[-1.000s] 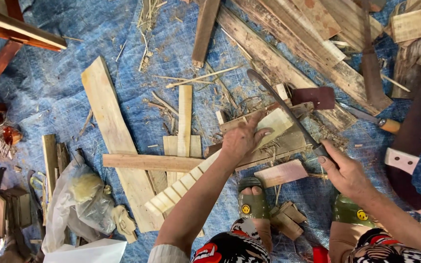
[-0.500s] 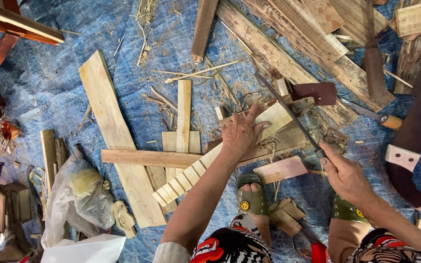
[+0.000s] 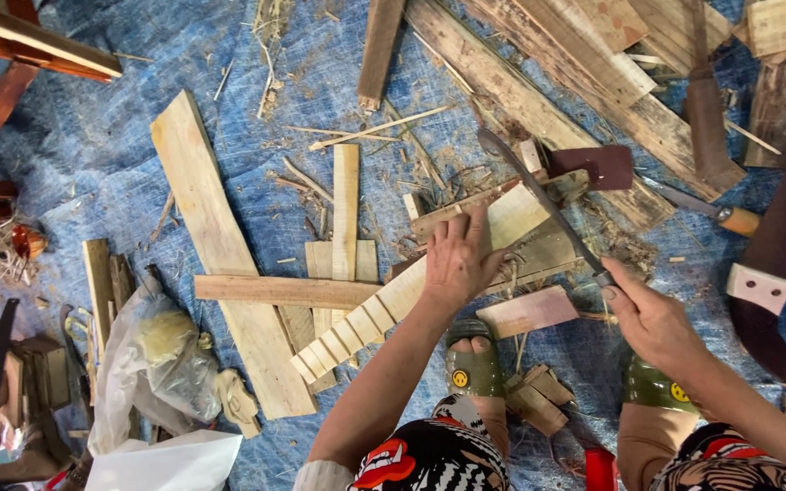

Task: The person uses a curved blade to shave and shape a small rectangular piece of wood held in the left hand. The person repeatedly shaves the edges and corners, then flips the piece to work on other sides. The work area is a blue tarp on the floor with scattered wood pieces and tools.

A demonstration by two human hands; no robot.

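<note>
We are drawing the saw (image 3: 539,195) back along its cut: our right hand (image 3: 652,318) is pulling the handle closer in, so less blade is reaching beyond the fingers. Our left hand (image 3: 457,259) is sliding slightly up the notched wooden slat (image 3: 411,291), its fingers now spreading nearer the blade.

Both bare forearms are reaching up from the bottom edge of the view, angled slightly toward each other. The left hand (image 3: 459,259) is lying palm-down with fingers together and pointing away from the body, thumb spread to the right, pressing flat against what lies beneath it. The right hand (image 3: 649,315) is sitting lower and further right, its fingers curling into a closed grip with the thumb on top, the wrist bending slightly inward. Two feet in green sandals are resting below the hands.
</note>
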